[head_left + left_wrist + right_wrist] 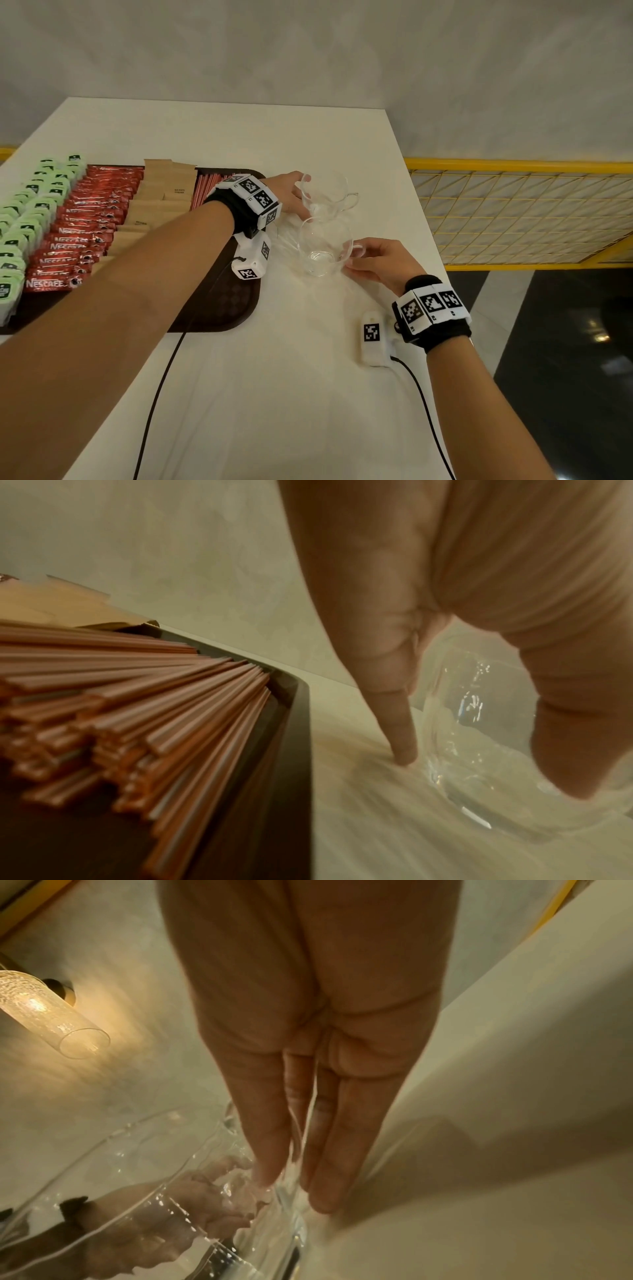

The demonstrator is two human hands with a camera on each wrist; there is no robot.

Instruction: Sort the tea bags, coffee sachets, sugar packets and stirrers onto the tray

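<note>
Glass cups (325, 219) gripped, far by left hand (289, 195), near by right hand (380, 262), at three o'clock of full tray (219, 308), likely clearing tabletop (274, 394).

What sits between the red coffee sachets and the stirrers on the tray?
Brown sugar packets fill the row between the coffee sachets and the stirrers, seen in the head view.

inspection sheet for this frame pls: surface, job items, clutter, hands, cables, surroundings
Surface: white table, no spills seen.
Job's things: brown tray holds rows of green tea bags, red coffee sachets, brown sugar packets, stirrers.
Clutter: two glass cups off the tray, far cup, near cup.
Hands: left hand grips far cup; right hand holds near cup's handle.
Cables: black wrist cables trail across table.
Surroundings: yellow railing, grey wall.
</note>
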